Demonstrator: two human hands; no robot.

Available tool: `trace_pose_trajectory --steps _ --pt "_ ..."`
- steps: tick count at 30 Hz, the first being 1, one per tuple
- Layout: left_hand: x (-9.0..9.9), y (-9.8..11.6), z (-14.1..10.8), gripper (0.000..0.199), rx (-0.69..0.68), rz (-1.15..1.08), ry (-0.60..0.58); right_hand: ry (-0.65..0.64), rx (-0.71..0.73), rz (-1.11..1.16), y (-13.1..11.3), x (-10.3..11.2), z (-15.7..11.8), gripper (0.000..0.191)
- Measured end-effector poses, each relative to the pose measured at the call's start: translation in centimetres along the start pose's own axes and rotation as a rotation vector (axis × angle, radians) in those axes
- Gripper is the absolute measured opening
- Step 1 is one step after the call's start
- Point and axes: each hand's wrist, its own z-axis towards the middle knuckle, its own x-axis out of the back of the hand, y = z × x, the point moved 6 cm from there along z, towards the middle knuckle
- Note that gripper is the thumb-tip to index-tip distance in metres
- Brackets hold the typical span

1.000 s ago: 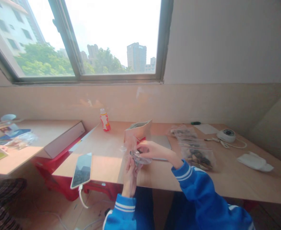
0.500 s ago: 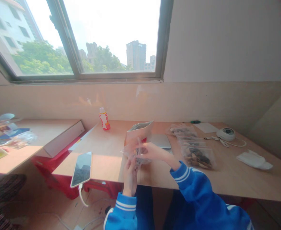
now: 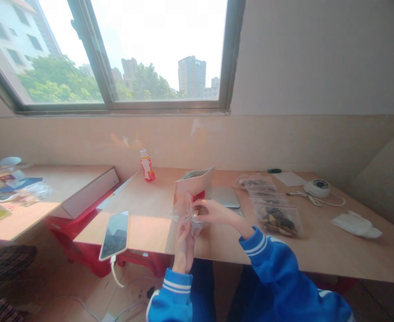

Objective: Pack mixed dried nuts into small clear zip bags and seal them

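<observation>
My left hand (image 3: 184, 239) is closed around a clear plastic bag (image 3: 184, 206), held up near the table's front edge. My right hand (image 3: 216, 212) comes in from the right, its fingers closed on a brown dried mushroom (image 3: 200, 210) at the bag's opening. The bag and fingers partly cover that piece. Just behind both hands stands an open paper pouch (image 3: 192, 184) with a red mark on its front. Filled clear bags of dried mushrooms (image 3: 277, 221) lie in a row to the right of my right hand.
A phone (image 3: 115, 235) on a white cable overhangs the table's left front edge. Behind it stands a red-and-white bottle (image 3: 146, 166). A silver laptop-like object (image 3: 225, 197) lies behind my right wrist. Farther right are a dome camera (image 3: 317, 188) and white tissue (image 3: 357, 223).
My right hand has shifted slightly at the bag's opening, and the brown mushroom between its fingers shows more clearly. My left hand stays nearly in place, holding the bag.
</observation>
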Motion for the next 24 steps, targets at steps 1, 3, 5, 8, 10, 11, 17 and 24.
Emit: trace_pose_trajectory --steps 1,3,5,8,10,11,17,24 --pt "0.0 0.0 0.0 0.034 -0.003 0.007 -0.001 -0.009 0.015 0.009 -0.3 0.0 0.0 0.027" --pt "-0.1 0.1 0.0 0.034 -0.015 0.026 0.007 -0.027 0.028 0.025 -0.7 -0.1 0.0 0.027" --pt "-0.1 0.0 -0.1 0.034 -0.027 0.046 0.023 -0.043 0.007 0.036 -0.9 -0.3 -0.1 0.028" --pt "-0.3 0.0 -0.2 0.033 -0.065 0.057 0.028 -0.057 -0.033 0.053 -1.1 -0.6 -0.1 0.032" --pt "-0.4 0.2 -0.4 0.033 -0.093 0.068 0.029 -0.056 -0.04 0.074 -1.0 -0.8 -0.1 0.034" --pt "-0.5 0.3 -0.4 0.033 -0.103 0.078 0.032 -0.051 -0.038 0.088 -1.0 -0.9 -0.1 0.034" --pt "-0.7 0.7 -0.6 0.033 -0.097 0.084 0.058 -0.015 -0.046 0.168 0.1 -1.3 0.3 0.028" --pt "-0.7 0.8 -0.7 0.039 -0.043 0.023 0.059 0.036 -0.054 0.183 1.2 -0.4 0.7 0.027"
